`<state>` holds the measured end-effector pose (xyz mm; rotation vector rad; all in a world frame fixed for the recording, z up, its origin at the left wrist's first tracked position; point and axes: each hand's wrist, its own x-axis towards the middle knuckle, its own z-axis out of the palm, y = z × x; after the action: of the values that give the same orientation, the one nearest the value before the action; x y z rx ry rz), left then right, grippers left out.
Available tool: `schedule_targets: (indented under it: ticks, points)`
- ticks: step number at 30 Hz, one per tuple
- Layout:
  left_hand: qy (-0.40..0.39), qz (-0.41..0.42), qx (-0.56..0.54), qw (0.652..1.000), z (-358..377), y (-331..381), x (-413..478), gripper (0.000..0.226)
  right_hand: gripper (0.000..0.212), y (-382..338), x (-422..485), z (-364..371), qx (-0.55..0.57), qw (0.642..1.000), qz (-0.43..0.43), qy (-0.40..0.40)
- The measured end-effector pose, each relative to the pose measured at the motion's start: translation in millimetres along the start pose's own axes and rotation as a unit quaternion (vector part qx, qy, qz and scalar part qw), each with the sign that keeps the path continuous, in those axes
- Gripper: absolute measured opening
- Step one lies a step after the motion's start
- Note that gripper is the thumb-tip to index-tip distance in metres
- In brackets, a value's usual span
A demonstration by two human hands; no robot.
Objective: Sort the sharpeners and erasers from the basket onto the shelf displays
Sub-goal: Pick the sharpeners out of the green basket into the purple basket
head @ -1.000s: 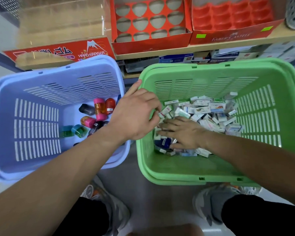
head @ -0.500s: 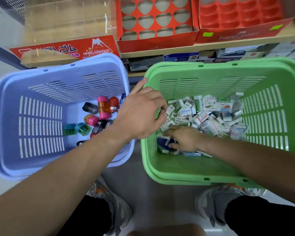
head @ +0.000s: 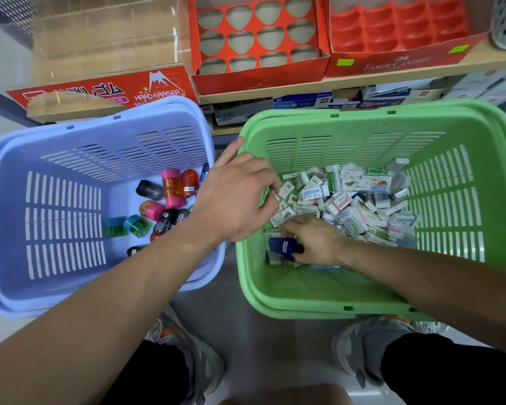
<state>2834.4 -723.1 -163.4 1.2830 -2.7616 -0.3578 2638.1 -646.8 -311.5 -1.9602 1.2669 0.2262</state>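
Clamped right hand round a dark blue sharpener, thumb and curled fingers on it, low in the green basket at its 7 o'clock corner. Hovered left hand over that basket's 9 o'clock rim, fingers curled down toward the boxed eraser pile. Could not tell whether pinching an eraser or nothing, with fingertips tucked under the knuckles.

Logged the pile heaped from centre to 2 o'clock of the green basket, dozens of pieces, mostly white sleeves. Logged lilac basket at 9 o'clock of view, with a cluster of barrel sharpeners in pink, orange, black and teal on its 3 o'clock side.

Judged this a pre-sort stage: pulling sharpeners out of the eraser mix toward the lilac basket, possibly with more buried under the pile.

Checked displays at 12 o'clock:
- Red die-cut tray: every visible hole vacant.
- Red Faber-Castell moulded tray at 1 o'clock: pockets bare.
- Clear Hard Eraser bin at 11 o'clock: nothing seen inside.

Judged nothing yet placed on the shelf. Counted nearly the whole task as left, with every sharpener and eraser yet to go up.
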Motion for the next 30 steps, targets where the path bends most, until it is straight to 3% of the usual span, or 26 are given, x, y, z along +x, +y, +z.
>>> schedule_targets:
  ticks: [3, 9, 12, 17, 21, 24, 26, 30]
  points:
    - [-0.008, -0.002, -0.002, 1.0, 0, 0, 0, 0.027, 0.059, -1, 1, 0, -0.043, 0.999, -0.015, -0.017]
    - [-0.012, -0.002, -0.003, 1.0, 1, 0, 0, 0.027, 0.053, -14, 5, -3, -0.111, 0.994, -0.007, 0.007]
    - [-0.006, 0.0, -0.008, 1.0, 1, 0, 0, 0.029, 0.058, -7, 1, -4, -0.043, 0.999, 0.024, 0.002]
    - [-0.018, 0.004, 0.004, 1.0, 0, -1, 1, 0.028, 0.04, 5, -8, -30, 0.088, 0.995, 0.045, 0.001]
    - [-0.087, 0.005, 0.099, 0.991, -8, 6, 5, 0.028, 0.028, 24, -38, -74, 0.119, 0.989, 0.084, 0.032]
    - [-0.161, -0.025, 0.151, 0.975, -13, 25, 17, 0.039, 0.023, 60, -63, -101, 0.052, 0.974, 0.162, 0.15]
    - [-0.173, -0.028, 0.123, 0.977, -5, 42, 33, 0.044, 0.027, 85, -73, -105, 0.031, 0.952, 0.229, 0.203]
    - [-0.243, -0.032, -0.009, 0.97, 42, 65, 69, 0.052, 0.039, 93, -74, -93, 0.073, 0.949, 0.251, 0.175]
